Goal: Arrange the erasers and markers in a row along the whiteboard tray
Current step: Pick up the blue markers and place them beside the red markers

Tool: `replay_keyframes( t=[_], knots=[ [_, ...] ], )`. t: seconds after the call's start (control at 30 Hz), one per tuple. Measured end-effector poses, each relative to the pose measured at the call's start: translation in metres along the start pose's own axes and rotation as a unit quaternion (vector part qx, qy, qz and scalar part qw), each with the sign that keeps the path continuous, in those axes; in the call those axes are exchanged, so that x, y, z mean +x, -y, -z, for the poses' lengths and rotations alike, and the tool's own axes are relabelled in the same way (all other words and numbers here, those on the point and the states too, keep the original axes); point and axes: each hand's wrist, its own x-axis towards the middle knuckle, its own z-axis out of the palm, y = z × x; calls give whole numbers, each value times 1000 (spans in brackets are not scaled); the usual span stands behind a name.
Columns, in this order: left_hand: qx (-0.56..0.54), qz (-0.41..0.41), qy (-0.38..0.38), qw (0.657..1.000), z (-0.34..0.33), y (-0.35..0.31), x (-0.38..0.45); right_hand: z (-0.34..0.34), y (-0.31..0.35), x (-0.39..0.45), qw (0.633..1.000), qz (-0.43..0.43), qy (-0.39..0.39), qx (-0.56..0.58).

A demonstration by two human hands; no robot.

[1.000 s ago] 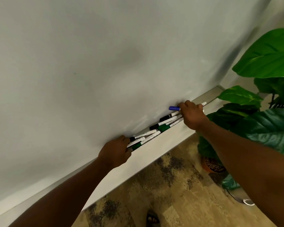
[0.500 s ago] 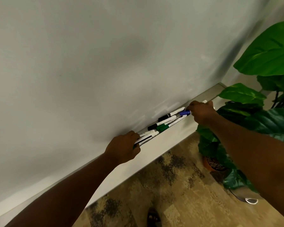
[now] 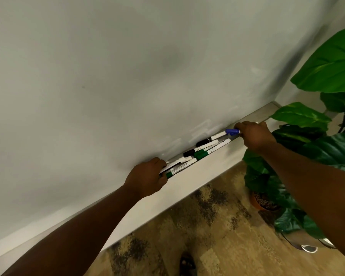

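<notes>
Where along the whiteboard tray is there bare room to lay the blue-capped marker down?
Bare tray shows beyond the right hand, running to the end by the potted plant. Between the left hand and the right hand it is crowded: the black- and green-capped markers overlap there, with the blue-capped marker at their right end.

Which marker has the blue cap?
The blue-capped marker pinched by the right hand, at the tray's right end; the others show black or green caps.

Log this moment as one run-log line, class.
left hand: grips bunched markers | right hand: holds blue-capped marker | tray: markers overlapping, no row yet
</notes>
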Motion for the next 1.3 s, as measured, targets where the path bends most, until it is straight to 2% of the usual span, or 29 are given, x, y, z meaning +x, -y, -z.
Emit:
replay_keyframes(
  t=[0.13,0.23,0.43,0.57,0.83,1.03,1.3],
  knots=[
    [-3,23,3,1000,2,3,-8,6,0,-6,995,22,-97,-1],
    [-10,28,2,1000,3,5,-17,11,8,-14,989,42,-139,18],
    [-18,41,3,999,8,16,-45,19,72,-40,968,184,-163,42],
    [-3,57,9,998,14,36,-83,34,143,-54,948,282,-135,50],
    [12,131,2,991,28,91,-181,37,282,-89,933,343,29,105],
    [44,218,-6,975,41,138,-266,32,380,-119,908,396,50,128],
    [48,359,-47,931,45,201,-378,40,509,-154,868,466,72,158]
  ],
)
